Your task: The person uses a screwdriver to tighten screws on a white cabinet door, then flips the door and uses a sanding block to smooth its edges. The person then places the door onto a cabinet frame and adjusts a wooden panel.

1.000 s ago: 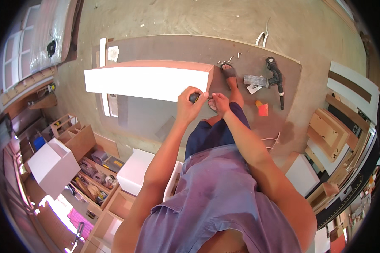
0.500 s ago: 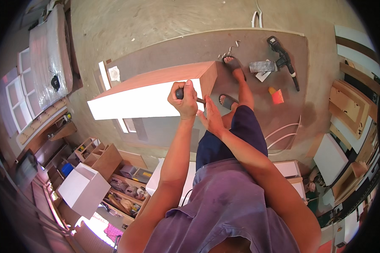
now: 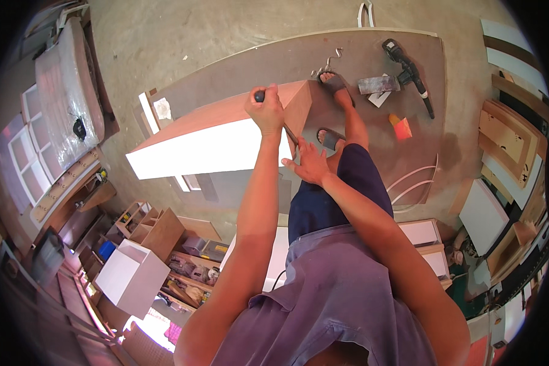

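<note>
Right, the left hand point(image 3: 266, 111) is clenched around the black handle of a hand tool point(image 3: 291, 135), its dark shaft slanting down to the near right corner of a long white-faced wooden piece point(image 3: 210, 146). And the right hand point(image 3: 312, 165) is spread at that corner, fingers loose, fingertips close by the shaft's lower end; whether they press on it, I can't tell. The long piece lies across a brown board point(image 3: 418, 161) on the floor, just left of the sandalled feet, with a black power tool point(image 3: 410, 76) farther right.
</note>
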